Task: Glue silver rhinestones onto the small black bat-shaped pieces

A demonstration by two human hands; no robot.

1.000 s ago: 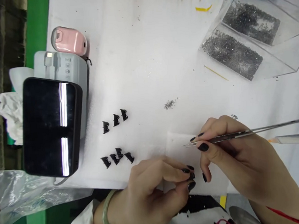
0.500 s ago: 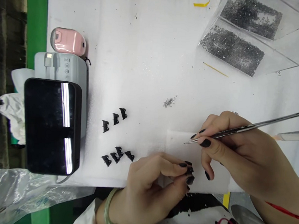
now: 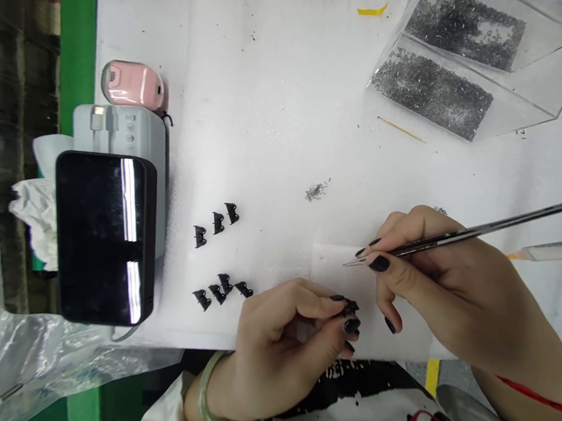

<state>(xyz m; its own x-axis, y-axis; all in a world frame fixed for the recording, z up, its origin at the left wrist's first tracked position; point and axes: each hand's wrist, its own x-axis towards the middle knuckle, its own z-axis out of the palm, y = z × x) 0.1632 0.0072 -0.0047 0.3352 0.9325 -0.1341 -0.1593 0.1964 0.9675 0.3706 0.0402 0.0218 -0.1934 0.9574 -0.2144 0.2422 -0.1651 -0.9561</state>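
My left hand (image 3: 284, 350) is closed, pinching a small black plastic part (image 3: 350, 307) between thumb and fingertips above the near edge of the white table. Much of that part is hidden by the fingers. In my right hand (image 3: 438, 283) I grip pointed metal tweezers (image 3: 496, 226), whose tips are just above and apart from the held part. Whether anything tiny sits in the tips is too small to tell. Similar black parts lie to the left: three in an upper row (image 3: 218, 222) and several in a lower group (image 3: 217, 294). Beyond my hands is a little pile of tiny dark pieces (image 3: 316, 191).
A clear box (image 3: 531, 93) with many tiny dark pieces stands at the far right. Near it lie a thin wooden stick (image 3: 401, 129) and a yellow strip (image 3: 372, 10). On the left are a black-screened device (image 3: 104, 240), a grey device (image 3: 140, 127) and a pink case (image 3: 133, 85).
My left hand has tilted the black part and shifted slightly away from the tweezers. The tweezers have risen slightly in view. The whole view has shifted a little.
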